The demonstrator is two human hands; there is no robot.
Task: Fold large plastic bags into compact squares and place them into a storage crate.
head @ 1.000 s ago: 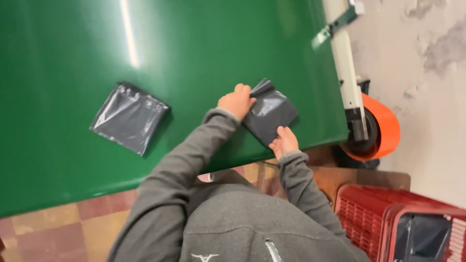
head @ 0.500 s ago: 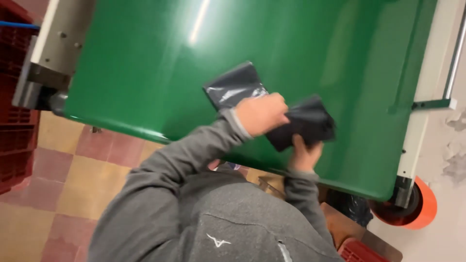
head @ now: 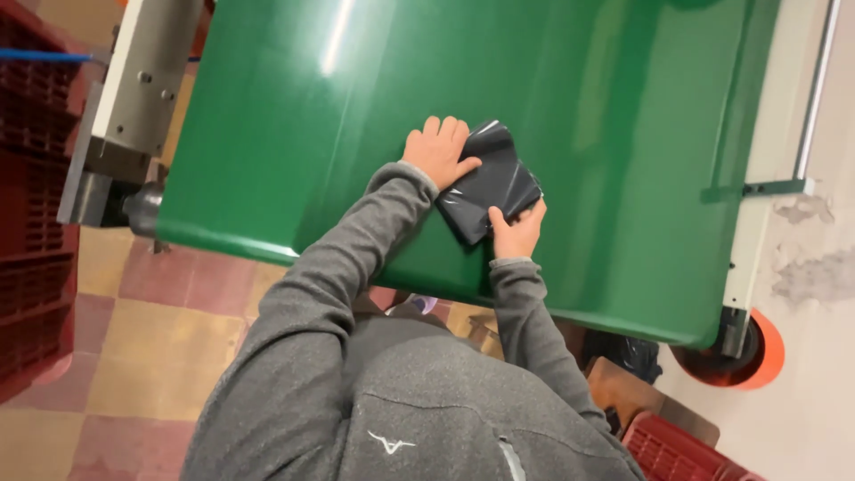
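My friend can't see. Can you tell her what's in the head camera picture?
Two hands press a dark plastic bag flat on a shiny green belt: the left hand lies on top, the right hand grips its near edge. The person wears a grey sweater; red crates stand nearby.

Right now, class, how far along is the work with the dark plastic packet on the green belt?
Done: the dark plastic packet lies on the green belt, near its front edge. In hand: the left hand presses flat on it; the right hand pinches its near corner. Left: it is not yet lifted.
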